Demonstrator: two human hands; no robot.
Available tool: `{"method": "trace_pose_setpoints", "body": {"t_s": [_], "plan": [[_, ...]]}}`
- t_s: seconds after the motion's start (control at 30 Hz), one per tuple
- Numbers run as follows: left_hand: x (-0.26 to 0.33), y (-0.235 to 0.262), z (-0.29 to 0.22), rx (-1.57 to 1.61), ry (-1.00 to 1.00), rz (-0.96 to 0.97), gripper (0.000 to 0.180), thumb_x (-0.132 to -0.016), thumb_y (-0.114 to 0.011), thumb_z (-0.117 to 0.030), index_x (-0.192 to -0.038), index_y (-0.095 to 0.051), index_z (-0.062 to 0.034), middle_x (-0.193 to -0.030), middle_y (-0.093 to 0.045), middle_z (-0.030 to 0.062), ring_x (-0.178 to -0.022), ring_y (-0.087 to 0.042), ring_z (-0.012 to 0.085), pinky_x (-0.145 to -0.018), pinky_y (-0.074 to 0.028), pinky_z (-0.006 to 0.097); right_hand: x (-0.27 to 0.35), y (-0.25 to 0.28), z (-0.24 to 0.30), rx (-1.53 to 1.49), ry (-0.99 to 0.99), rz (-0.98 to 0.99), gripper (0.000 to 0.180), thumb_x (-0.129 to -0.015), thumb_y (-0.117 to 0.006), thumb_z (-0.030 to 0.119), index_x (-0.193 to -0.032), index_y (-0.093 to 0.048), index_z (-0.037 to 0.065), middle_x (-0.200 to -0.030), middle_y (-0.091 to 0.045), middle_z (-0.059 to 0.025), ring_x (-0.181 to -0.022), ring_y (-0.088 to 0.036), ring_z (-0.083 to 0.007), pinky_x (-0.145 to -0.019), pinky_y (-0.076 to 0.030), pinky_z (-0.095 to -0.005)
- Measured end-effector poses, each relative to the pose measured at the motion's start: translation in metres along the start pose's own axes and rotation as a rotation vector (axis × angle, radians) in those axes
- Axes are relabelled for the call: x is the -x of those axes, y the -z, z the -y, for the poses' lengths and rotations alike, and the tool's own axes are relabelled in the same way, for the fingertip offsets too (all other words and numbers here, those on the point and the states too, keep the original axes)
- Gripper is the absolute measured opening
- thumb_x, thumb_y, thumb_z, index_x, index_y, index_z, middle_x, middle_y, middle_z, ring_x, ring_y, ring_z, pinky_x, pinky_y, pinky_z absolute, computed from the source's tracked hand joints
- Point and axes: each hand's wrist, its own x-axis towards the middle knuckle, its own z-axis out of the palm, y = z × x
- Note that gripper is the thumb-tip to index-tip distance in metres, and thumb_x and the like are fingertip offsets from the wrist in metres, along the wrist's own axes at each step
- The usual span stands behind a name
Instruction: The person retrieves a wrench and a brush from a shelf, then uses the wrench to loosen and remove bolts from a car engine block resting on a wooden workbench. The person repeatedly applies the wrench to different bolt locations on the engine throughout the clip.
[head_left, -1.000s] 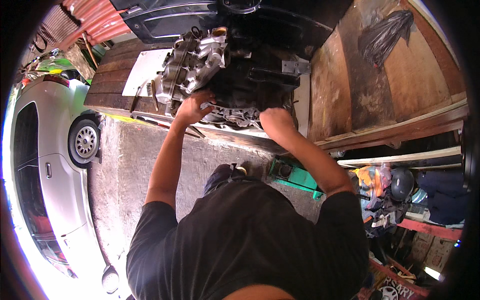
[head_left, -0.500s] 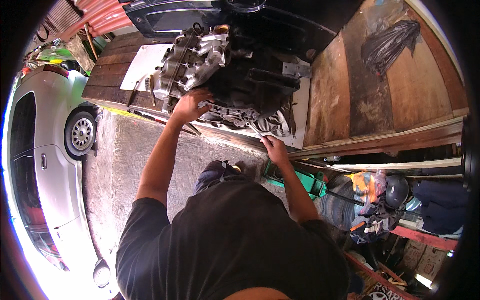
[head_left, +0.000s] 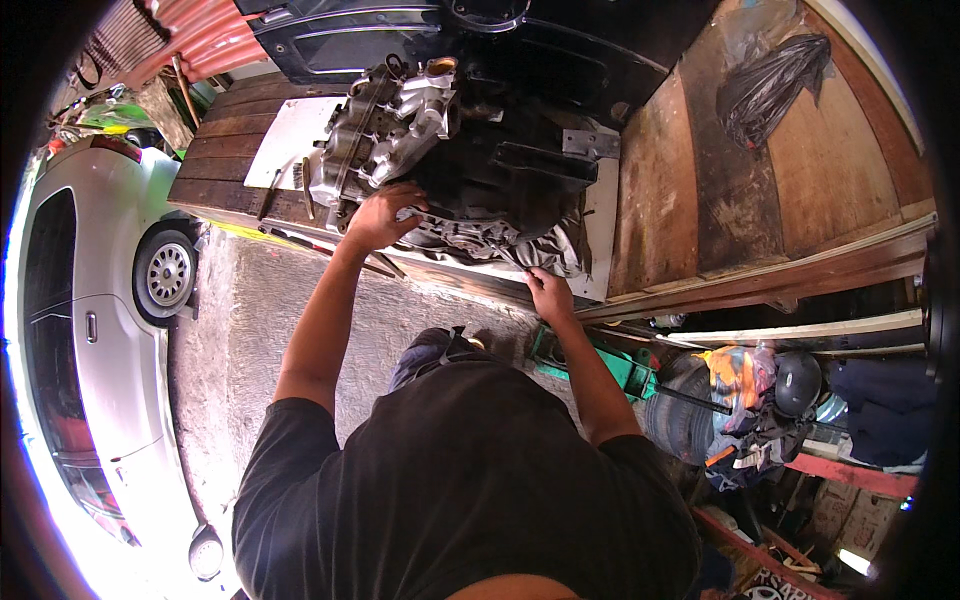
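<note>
A large engine, with a silver cover and a dark block, lies on the wooden bench against its back board. My left hand is closed over the engine's near edge, thumb on the front side and fingers over the top. Farther right, my right hand grips the end of a slim metal wrench. The wrench's far end meets the lower front of the engine, where its exact seat is too dark to make out. A crumpled grey cloth sits under the engine's right front.
A brush and a thin dark tool lie on the bench to the left. A silver car stands at far left. Beside my right arm are a green floor jack, a tyre and a dark helmet.
The wrench has tilted and no longer catches bright light. My right hand has shifted slightly right and turned. My left hand stays in place on the engine.
</note>
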Motion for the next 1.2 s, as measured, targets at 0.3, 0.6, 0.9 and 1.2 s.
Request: {"method": "trace_pose_setpoints", "body": {"t_s": [0.3, 0.6, 0.9, 1.2], "plan": [[0.0, -0.001, 0.001, -0.005, -0.003, -0.018, 0.023, -0.08, -0.07, -0.021, -0.1, -0.07, -0.0085, -0.12, -0.065, 0.0097, -0.124, -0.052, 0.0293, -0.103, -0.043, 0.041, -0.001, 0.003, -0.003, 0.062, 0.068, -0.051, 0.03, -0.091, -0.063, 0.036, -0.1, -0.07, 0.009, -0.08, -0.066, -0.0198, -0.074, -0.064, -0.0389, -0.063, -0.049, -0.0436], [0.0, -0.001, 0.003, -0.007, -0.025, -0.021, 0.024, -0.079, -0.07, -0.022, -0.099, -0.07, -0.0085, -0.12, -0.065, 0.0107, -0.125, -0.052, 0.0296, -0.103, -0.043, 0.042, -0.004, -0.003, -0.011, 0.054, 0.053, -0.06, 0.031, -0.09, -0.063, 0.038, -0.098, -0.07, 0.009, -0.08, -0.066, -0.019, -0.075, -0.064, -0.0384, -0.064, -0.049, -0.0431], [0.001, -0.002, 0.006, -0.01, -0.013, 0.003, 0.025, -0.081, -0.069, -0.025, -0.101, -0.07, -0.0085, -0.122, -0.064, 0.01, -0.125, -0.052, 0.0295, -0.103, -0.043, 0.042, -0.028, 0.076, 0.054, 0.351, 0.159, 0.12, 0.024, -0.088, -0.063, 0.032, -0.091, -0.071, 0.01, -0.08, -0.068, -0.0176, -0.078, -0.066, -0.0371, -0.066, -0.052, -0.0481], [-0.001, -0.002, 0.003, 0.005, -0.037, -0.056, 0.024, -0.079, -0.07, -0.022, -0.098, -0.071, -0.0079, -0.117, -0.067, 0.0095, -0.12, -0.055, 0.0287, -0.1, -0.045, 0.04, -0.065, 0.089, 0.146, 0.857, 0.471, 0.334, 0.014, -0.072, -0.064, 0.015, -0.074, -0.073, 0.003, -0.079, -0.071, -0.0171, -0.076, -0.071, -0.0325, -0.064, -0.057, -0.0406]]}}
